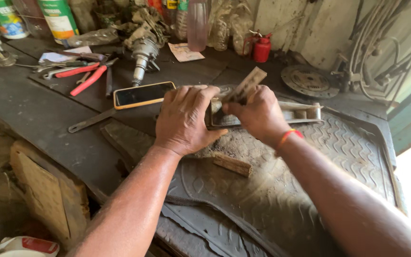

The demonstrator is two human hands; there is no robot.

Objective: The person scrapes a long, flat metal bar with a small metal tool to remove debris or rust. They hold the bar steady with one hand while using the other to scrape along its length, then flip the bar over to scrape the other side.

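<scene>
Workbench, dark and cluttered, overlaid by a ribbed rubber mat (310,190). On the mat, left hand (184,121) clasps a metal part (267,115); right hand (258,114) grips a wooden block (246,84) against it. Far edge: red oil can (261,49), green-and-white labelled tins (59,19).

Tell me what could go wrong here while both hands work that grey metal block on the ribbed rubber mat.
1. The left hand steadies the grey metal block close to the flat wooden stick gripped by the right hand; a slip could hit fingers.
2. The orange-cased phone lies just beside the left hand and might get knocked.
3. The loose small wood piece on the dusty ribbed rubber mat could roll underhand.
</scene>
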